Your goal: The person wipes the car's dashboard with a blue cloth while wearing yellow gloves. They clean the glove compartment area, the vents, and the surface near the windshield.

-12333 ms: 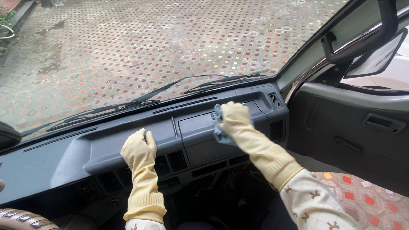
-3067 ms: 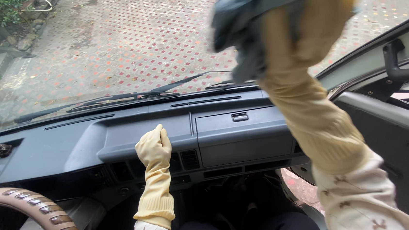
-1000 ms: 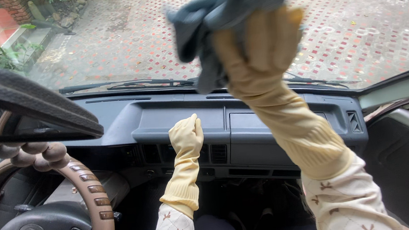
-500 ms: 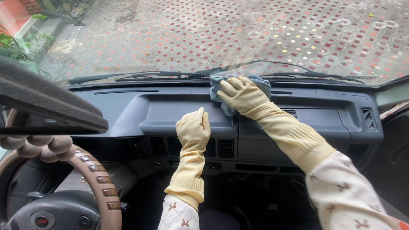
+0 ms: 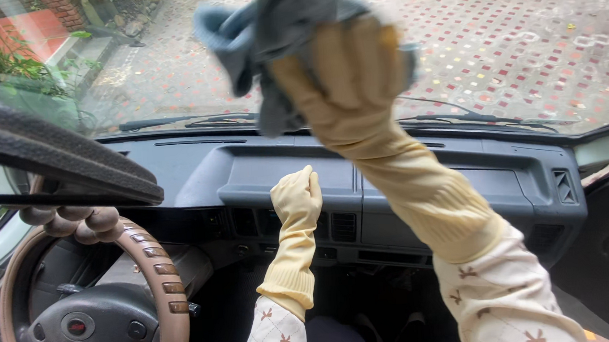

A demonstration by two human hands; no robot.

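Gloves on, a person's right hand [image 5: 344, 81] clenches a crumpled grey-blue cloth [image 5: 264, 29] against the inside of the windscreen [image 5: 525, 30] (raised high for reach), while the left hand [image 5: 296, 197], fingers curled, braces on the dark grey plastic dashboard [image 5: 464, 180].

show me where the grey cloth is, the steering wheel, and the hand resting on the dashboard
grey cloth [image 5: 264, 29], head view, on the bunched fabric above the raised right glove.
steering wheel [image 5: 153, 257], head view, on the tan rim's right side.
left hand [image 5: 296, 197], head view, on the back of the yellow glove at the dashboard ledge.
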